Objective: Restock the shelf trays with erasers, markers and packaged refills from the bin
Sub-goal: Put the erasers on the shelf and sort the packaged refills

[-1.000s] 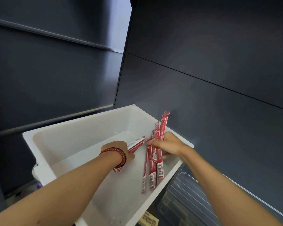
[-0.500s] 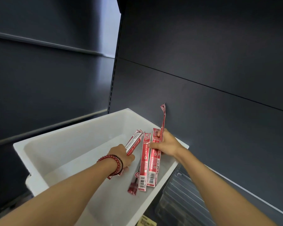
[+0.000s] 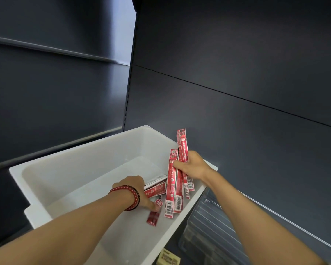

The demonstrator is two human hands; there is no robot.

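Note:
A white plastic bin stands in front of me. Over its right side my right hand grips a bunch of long red refill packets, held upright with their tops above the rim. Down inside the bin my left hand, with a red bead bracelet on the wrist, holds more red refill packets that lie flat. Its fingertips touch a small red charm packet on the bin floor.
Dark grey shelf back panels fill the upper view. A clear plastic shelf tray sits low at the right of the bin. A small yellow label shows below the bin's front edge.
My right hand has raised its bunch of packets more upright. My left hand has slid toward the small red packet on the bin floor, keeping its flat packets.

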